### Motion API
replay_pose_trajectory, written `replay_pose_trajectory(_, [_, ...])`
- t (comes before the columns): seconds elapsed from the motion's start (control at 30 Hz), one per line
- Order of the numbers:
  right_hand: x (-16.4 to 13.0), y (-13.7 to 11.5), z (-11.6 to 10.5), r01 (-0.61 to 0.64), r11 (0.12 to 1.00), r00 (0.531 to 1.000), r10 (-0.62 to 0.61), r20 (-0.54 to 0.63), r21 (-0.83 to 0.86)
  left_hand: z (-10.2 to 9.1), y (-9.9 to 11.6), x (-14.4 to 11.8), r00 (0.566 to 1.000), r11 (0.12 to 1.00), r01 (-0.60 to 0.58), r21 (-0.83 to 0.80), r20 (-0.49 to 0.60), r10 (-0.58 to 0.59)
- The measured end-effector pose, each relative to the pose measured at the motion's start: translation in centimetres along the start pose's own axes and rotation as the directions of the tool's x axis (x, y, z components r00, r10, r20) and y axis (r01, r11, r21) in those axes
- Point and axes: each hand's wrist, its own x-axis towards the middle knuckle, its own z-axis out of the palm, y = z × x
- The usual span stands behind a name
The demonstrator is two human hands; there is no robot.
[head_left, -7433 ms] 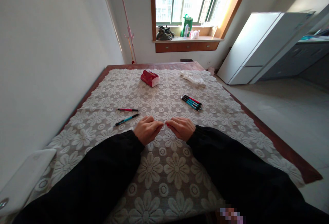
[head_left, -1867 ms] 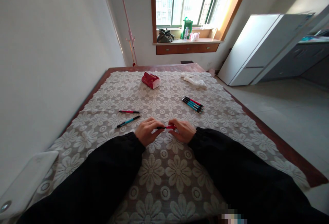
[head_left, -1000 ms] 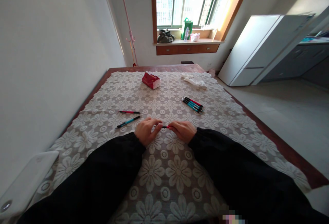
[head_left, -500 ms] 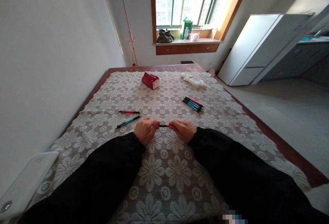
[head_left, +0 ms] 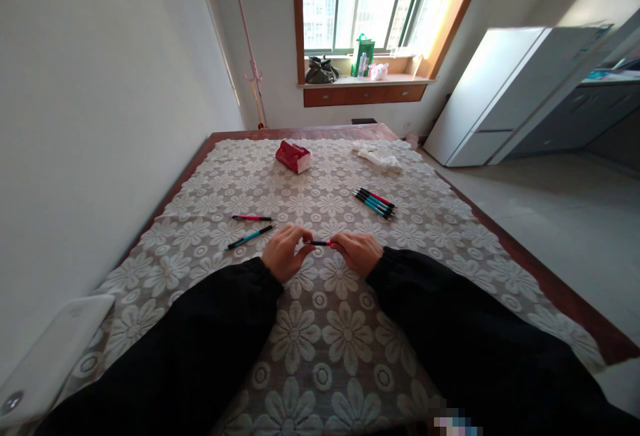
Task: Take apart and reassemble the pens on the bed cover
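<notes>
so compared to a moment back barely anything moved: left hand (head_left: 283,259) and right hand (head_left: 357,253) both still pinch the red pen (head_left: 319,243) between them, fingers narrow, same fiddling continuing.

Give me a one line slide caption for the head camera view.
Both hands, left and right, hold a red and black pen over a lace tablecloth, more pens lying nearby.

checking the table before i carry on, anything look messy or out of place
Only a crumpled white cloth lying loose at the far end of the lace-covered table. The two loose pens and the bundle of pens lie flat, nothing spilled.
</notes>
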Motion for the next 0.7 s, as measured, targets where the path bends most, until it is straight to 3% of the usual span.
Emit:
replay_pose_trajectory(0.07, [0.00, -0.03, -0.02, -0.007, 1.000, 1.000, 0.007, -0.005, -0.004, -0.01, -0.06, -0.02, 0.999, 1.000, 0.030, -0.008, -0.022, -0.030])
replay_pose_trajectory(0.2, [-0.04, -0.13, -0.13, 0.010, 1.000, 1.000, -0.010, -0.013, 0.011, 0.00, -0.17, 0.05, 0.997, 0.999, 0.011, 0.031, 0.077, -0.013])
replay_pose_trajectory(0.4, [-0.03, -0.16, -0.24, 0.004, 1.000, 1.000, -0.004, -0.014, 0.022, -0.09, 0.10, 0.03, 1.000, 1.000, -0.019, -0.009, 0.009, 0.019])
replay_pose_trajectory(0.57, [-0.08, -0.04, -0.01, 0.029, 0.999, 0.999, -0.028, -0.040, 0.020, 0.03, -0.25, 0.05, 0.994, 1.000, -0.023, 0.020, 0.109, 0.021])
replay_pose_trajectory(0.7, [-0.13, 0.04, -0.05, 0.035, 0.999, 0.999, -0.034, -0.038, 0.023, 0.08, -0.20, 0.04, 0.997, 0.997, -0.070, 0.038, 0.048, 0.068])
